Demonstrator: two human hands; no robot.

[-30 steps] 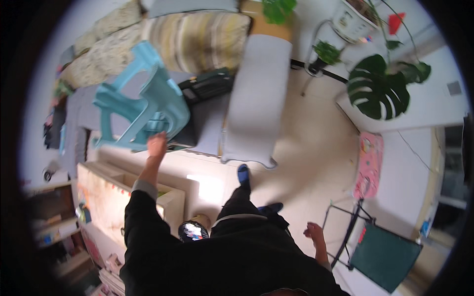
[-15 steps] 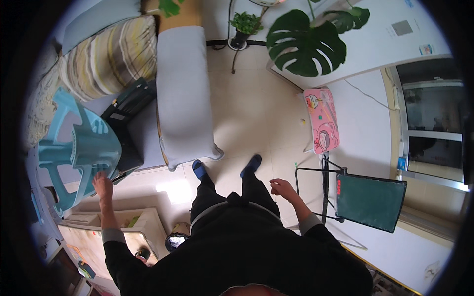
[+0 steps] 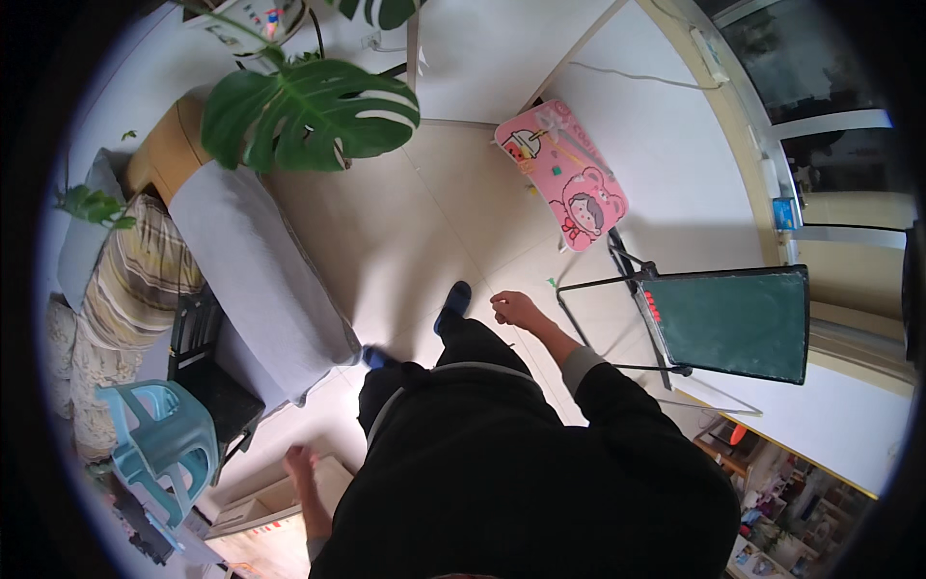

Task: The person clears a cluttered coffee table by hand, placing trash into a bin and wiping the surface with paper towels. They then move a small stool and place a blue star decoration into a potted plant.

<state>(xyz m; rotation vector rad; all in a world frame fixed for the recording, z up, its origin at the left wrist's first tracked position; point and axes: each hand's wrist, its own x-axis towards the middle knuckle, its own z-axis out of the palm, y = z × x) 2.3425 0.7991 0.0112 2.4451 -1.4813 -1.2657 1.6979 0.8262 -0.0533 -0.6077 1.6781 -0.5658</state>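
Note:
My left hand (image 3: 301, 461) hangs over the near edge of a low cabinet with a pale wood-look top (image 3: 265, 548). Its fingers look loosely apart, and it holds nothing that I can see. At the left, away from that hand, a light blue plastic stool (image 3: 178, 417) rests tilted beside a black chair (image 3: 214, 391). My right hand (image 3: 513, 309) hangs over the tiled floor with its fingers curled in and nothing visible in them. Nearest to it are a pink cartoon-printed small table (image 3: 564, 174) and a green board on a black frame (image 3: 738, 325).
A grey-covered sofa arm (image 3: 256, 270) and striped cushion (image 3: 145, 275) lie left. A large monstera leaf (image 3: 309, 111) hangs ahead. My blue slippers (image 3: 453, 301) are on the tiles (image 3: 415, 207). Shelves with clutter (image 3: 791, 516) stand at the lower right.
My left hand has come off the blue stool and moved right, toward my body. My view has turned rightward, and I have taken a step. The right hand stays curled.

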